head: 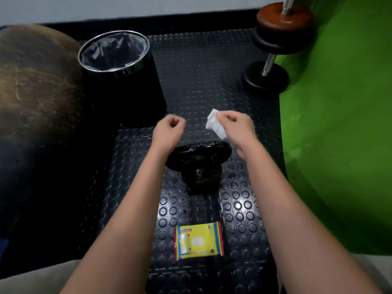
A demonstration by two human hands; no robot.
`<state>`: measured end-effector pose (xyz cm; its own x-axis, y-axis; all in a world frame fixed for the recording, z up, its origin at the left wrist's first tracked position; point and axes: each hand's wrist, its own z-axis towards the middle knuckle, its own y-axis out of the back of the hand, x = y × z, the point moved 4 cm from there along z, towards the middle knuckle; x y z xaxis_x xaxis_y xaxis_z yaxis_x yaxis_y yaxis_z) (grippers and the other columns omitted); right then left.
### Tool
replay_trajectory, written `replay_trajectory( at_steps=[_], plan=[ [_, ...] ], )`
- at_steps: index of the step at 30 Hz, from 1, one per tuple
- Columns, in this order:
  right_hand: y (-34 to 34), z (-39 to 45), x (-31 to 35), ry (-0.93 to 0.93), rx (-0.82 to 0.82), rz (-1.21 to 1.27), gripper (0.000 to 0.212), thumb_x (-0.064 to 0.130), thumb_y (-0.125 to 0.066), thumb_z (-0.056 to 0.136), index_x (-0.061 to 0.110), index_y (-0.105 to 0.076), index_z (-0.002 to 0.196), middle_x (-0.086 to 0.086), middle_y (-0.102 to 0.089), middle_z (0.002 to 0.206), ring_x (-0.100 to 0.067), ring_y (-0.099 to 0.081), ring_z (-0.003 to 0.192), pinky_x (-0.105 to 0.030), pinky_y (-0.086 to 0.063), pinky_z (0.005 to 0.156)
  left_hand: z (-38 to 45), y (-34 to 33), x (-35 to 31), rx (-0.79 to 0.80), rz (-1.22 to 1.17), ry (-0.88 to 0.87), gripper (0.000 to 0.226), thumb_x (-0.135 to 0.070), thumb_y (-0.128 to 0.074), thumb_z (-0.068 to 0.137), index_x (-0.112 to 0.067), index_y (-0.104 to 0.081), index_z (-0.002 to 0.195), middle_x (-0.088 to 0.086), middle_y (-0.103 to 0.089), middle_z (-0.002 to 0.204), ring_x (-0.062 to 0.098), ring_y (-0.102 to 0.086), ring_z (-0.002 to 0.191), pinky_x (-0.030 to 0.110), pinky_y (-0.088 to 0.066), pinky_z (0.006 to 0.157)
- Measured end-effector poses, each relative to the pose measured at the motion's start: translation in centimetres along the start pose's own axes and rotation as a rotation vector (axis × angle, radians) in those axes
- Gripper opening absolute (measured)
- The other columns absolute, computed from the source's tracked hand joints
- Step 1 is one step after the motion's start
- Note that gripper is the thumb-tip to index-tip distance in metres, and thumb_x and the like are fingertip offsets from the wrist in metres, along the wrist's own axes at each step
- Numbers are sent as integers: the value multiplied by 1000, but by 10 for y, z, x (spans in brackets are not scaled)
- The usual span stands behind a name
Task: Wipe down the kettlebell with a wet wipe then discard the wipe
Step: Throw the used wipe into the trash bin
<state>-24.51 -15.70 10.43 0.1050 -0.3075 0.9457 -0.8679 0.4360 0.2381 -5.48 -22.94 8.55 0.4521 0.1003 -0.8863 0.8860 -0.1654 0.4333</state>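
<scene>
We hold a wet wipe [215, 124] above the kettlebell [199, 164], ready to wipe.

Our right hand [235, 128] pinches the wipe in curled fingers; our left hand [170, 129] is curled beside it, holding nothing; the kettlebell stands just below both on the studded mat [201, 81]; the lined bin [118, 77] sits beyond the left fingers; the wipe pack [199, 240] lies nearer us; the loose pinch could, we judge, let the wipe slip onto the mat.
</scene>
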Motion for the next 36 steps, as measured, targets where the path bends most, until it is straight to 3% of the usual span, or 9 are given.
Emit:
replay_trajectory(
  at_steps=[2, 4, 11, 16, 19, 22, 28, 32, 36],
  plan=[
    [-7, 17, 3, -32, 22, 26, 21, 27, -65, 93, 32, -72, 73, 20, -70, 88, -10, -66, 92, -31, -57, 80, 19, -9, -21, 82, -1, -12, 12, -32, -61, 93, -25, -71, 92, -9, -66, 78, 10, -55, 65, 26, -45, 62],
    [-15, 34, 3, -59, 18, 67, 13, 25, -69, 91, 29, -76, 81, 12, -74, 91, -14, -70, 94, -39, -59, 87, 38, -20, -31, 182, -29, 25, 17, -31, -64, 86, -21, -75, 94, -1, -71, 83, 12, -58, 70, 28, -49, 68],
    [-28, 78, -7, -244, 86, 66, 7, 20, -77, 86, 17, -75, 93, -4, -76, 96, -24, -72, 96, -43, -60, 85, 78, -40, -19, 381, 22, 203, 19, -21, -58, 89, -16, -76, 91, 3, -70, 76, 13, -57, 68, 26, -41, 60],
    [-32, 80, 4, -386, 182, 151, 16, 16, -62, 95, 14, -72, 107, -7, -74, 103, -20, -69, 87, -29, -55, 66, 77, -26, -23, 296, -138, 333, 13, -11, -62, 93, -14, -75, 93, 9, -73, 82, 13, -59, 64, 30, -49, 71],
    [-37, 61, 30, -453, 333, 345, 37, 40, -62, 96, 13, -66, 120, -3, -75, 109, -17, -71, 98, -29, -57, 84, 70, -7, -41, 231, -131, 383, 15, -12, -57, 95, -14, -73, 95, 4, -72, 75, 11, -59, 61, 30, -48, 66],
    [-37, 45, 64, -465, 389, 403, 43, 31, -76, 87, 14, -63, 124, -3, -74, 114, -19, -69, 110, -31, -53, 95, 64, 18, -66, 183, -138, 444, 17, -13, -55, 93, -14, -72, 95, 2, -73, 76, 9, -63, 62, 23, -50, 57],
    [-36, 40, 157, -501, 225, 279, 18, 8, -68, 91, 13, -68, 109, -6, -74, 108, -24, -70, 104, -43, -55, 93, 49, 77, -146, 106, -172, 570, 11, -16, -54, 93, -10, -63, 92, 7, -70, 85, 13, -64, 63, 26, -54, 61],
    [-42, 44, 237, -511, 312, 224, 15, 9, -70, 91, 13, -69, 105, -4, -76, 101, -20, -73, 96, -28, -60, 73, 52, 120, -208, 81, -181, 607, 11, -20, -60, 92, -12, -68, 92, 9, -71, 90, 19, -64, 72, 31, -50, 69],
    [-66, 62, 298, -461, 384, 139, 19, 8, -72, 88, 15, -71, 105, -2, -76, 101, -19, -73, 95, -38, -60, 87, 72, 160, -238, 45, -228, 639, 10, -17, -64, 92, -10, -71, 91, 11, -71, 91, 23, -63, 78, 32, -49, 71]
  ],
)
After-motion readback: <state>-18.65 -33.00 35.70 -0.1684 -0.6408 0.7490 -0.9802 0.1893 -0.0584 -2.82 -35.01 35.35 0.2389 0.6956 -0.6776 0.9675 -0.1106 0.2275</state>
